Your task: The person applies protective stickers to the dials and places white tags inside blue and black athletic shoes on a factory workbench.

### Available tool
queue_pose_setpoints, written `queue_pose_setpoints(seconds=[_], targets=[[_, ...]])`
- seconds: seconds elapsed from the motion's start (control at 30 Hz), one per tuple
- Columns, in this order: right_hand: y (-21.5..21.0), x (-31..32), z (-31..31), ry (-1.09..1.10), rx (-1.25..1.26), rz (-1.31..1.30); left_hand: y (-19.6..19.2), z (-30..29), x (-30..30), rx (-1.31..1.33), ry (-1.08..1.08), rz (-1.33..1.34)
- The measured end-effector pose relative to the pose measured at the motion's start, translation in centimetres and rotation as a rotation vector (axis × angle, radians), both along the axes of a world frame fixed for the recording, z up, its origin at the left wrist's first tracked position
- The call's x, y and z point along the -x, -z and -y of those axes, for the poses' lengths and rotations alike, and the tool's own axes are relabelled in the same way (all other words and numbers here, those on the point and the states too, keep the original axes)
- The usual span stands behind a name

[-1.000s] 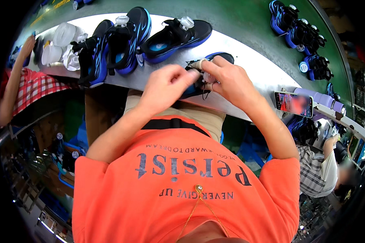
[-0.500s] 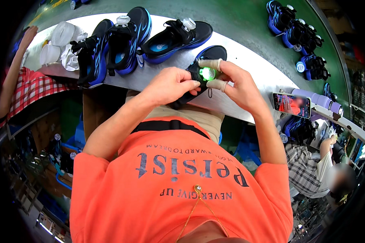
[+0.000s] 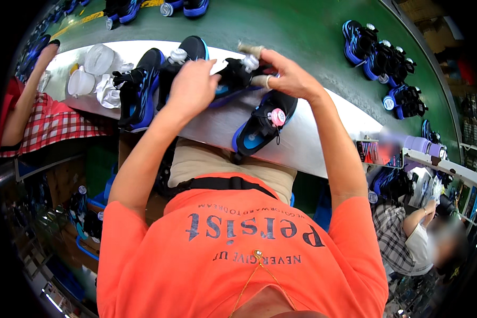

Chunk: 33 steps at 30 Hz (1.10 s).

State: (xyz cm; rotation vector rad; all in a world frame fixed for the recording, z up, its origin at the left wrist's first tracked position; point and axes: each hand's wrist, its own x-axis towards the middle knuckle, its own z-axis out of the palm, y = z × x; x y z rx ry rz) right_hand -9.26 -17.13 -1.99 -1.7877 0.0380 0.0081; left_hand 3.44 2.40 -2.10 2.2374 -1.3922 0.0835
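My right hand (image 3: 287, 75), with pale covers on thumb and forefinger, has its fingers closed round the front of a black-and-blue shoe (image 3: 230, 79) beside its clear dial knob (image 3: 249, 63). At that shoe's heel end, the fingers of my left hand (image 3: 193, 87) are curled against it; their tips are partly hidden. Closer to me, another shoe (image 3: 257, 124) rests untouched on the metal table (image 3: 315, 124), its round knob (image 3: 276, 117) glowing pink. Two more such shoes (image 3: 140, 93) stand left, one (image 3: 196, 46) partly behind my left hand.
Clear plastic cups (image 3: 82, 82) and crumpled white paper (image 3: 108, 94) lie at the table's left. Several shoes (image 3: 379, 55) sit on the green surface beyond. A phone (image 3: 373, 152) and a purple bottle (image 3: 421, 144) are at right. Two people (image 3: 40, 119) (image 3: 408, 233) sit on either side.
Both hands have left the near shoe, whose knob has turned from green to pink, and moved to the shoe behind it. That shoe has shifted slightly left among its neighbours.
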Motion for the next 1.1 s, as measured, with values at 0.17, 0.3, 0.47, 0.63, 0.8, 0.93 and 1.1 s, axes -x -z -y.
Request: queue_pose_setpoints(seconds=[0.17,0.3,0.47,0.63,0.8,0.93,1.1], targets=[[-0.2,2.3,-0.4,-0.064,0.174,-0.055,1.6,-1.1,2.0,0.007,0.159,-0.278],[0.6,3.2,0.4,-0.083,0.227,-0.065,2.6,-0.7,4.3,0.085,0.035,-0.462],[-0.4,3.6,-0.2,-0.002,0.382,-0.033,3.5,1.1,5.6,0.133,-0.095,-0.457],[-1.4,4.9,-2.3,0.006,0.858,0.014,3.3,2.1,5.0,0.091,-0.199,-0.658],[-0.2,6.1,-1.3,0.086,0.672,-0.049,0.3,1.4,5.8,-0.133,-0.038,-1.073],[-0.7,6.2,-0.6,0.084,0.439,-0.065,1.0,2.2,5.7,-0.283,0.056,-0.893],[0.3,7.0,-3.2,0.338,0.727,0.045,1.4,1.9,6.8,-0.283,0.059,-0.789]])
